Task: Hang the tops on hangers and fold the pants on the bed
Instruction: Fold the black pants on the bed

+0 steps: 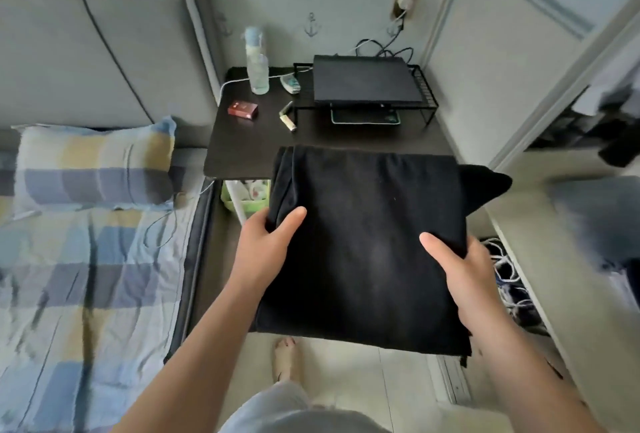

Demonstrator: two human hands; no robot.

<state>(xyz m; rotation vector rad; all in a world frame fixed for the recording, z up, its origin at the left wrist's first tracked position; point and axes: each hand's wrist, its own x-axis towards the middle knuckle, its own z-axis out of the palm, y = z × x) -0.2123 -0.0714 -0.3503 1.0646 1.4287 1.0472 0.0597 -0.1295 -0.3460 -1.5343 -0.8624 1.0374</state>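
Black folded pants (363, 245), gripped at either edge by the left hand (266, 238) and right hand (464, 270), hover right of the bed (86, 277), probably awaiting careful, flat placement there.

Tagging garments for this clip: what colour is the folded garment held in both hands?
The folded garment is plain black, clearest in the head view.

Both bare forearms reached forward, the left grip (268, 242) and right grip (465, 280) clasping opposite edges of the folded pants (367, 225), thumbs on top.
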